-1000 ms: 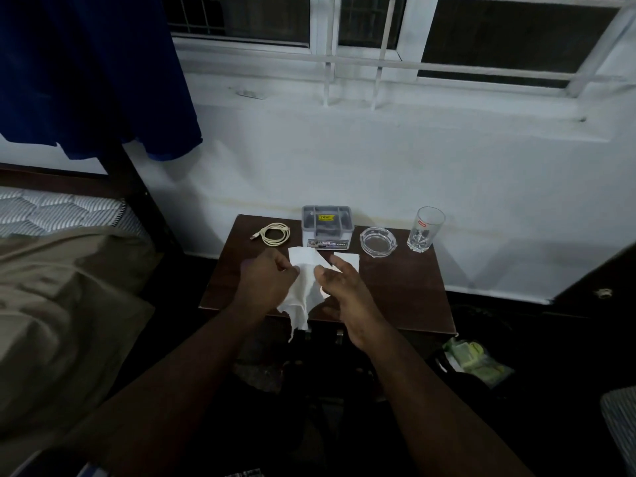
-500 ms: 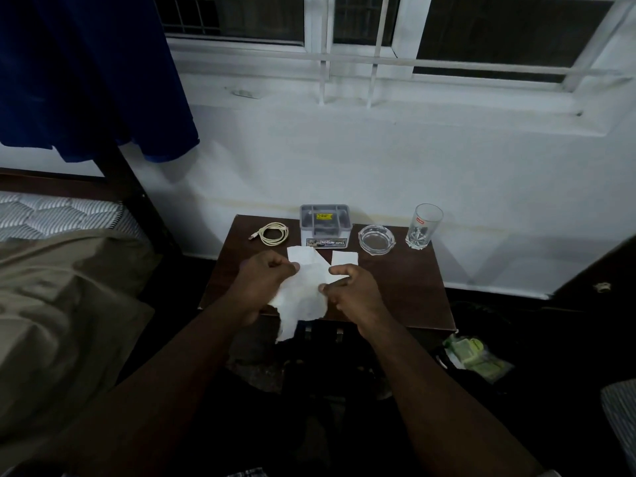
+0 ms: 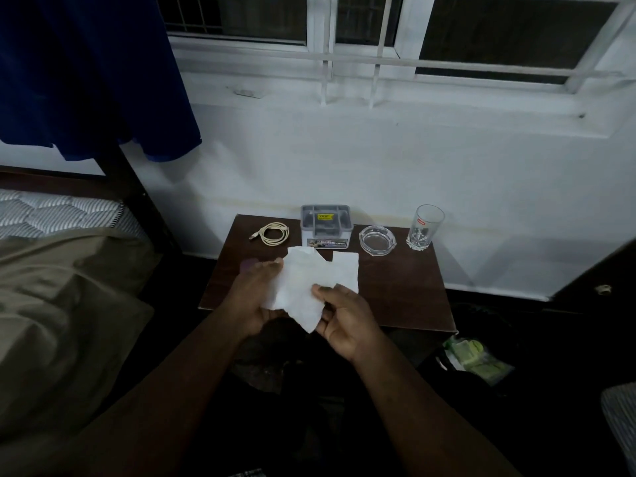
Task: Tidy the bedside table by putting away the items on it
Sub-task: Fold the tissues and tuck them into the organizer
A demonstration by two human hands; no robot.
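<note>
1. Head view: the bed [image 3: 51, 287] with its olive cover fills the 9 o'clock side, and a dark blue cloth [image 3: 86, 70] hangs at 11 o'clock over it.
2. The white wall [image 3: 378, 160] and barred window [image 3: 378, 46] span 12 o'clock.
3. The bedside table [image 3: 395, 287], dark brown wood, sits at the centre of the view against the wall.
4. The left hand [image 3: 254, 301] is over the table's front edge, fingers curled round the 9 o'clock side of a crumpled white tissue [image 3: 299, 287].
5. The right hand [image 3: 344, 318] holds the same tissue from its 4 o'clock side, thumb pressed on top and fingers curled beneath; the tissue spans between the two hands, lifted above the table's near edge.
6. A second white tissue [image 3: 347, 270] lies flat on the table, at 2 o'clock from the held one and partly hidden behind it.
7. A grey plastic box [image 3: 326, 227] stands at the table's back edge, at 12 o'clock from the hands.
8. A drinking glass [image 3: 424, 227] stands upright at the table's back right corner, at 1 o'clock.
9. A glass ashtray [image 3: 377, 238] lies between the box and the drinking glass.
10. A coiled cream cable [image 3: 273, 233] lies just beside the box, at its 9 o'clock.
11. A greenish plastic packet [image 3: 476, 358] lies on the dark floor at 4 o'clock from the table.
</note>
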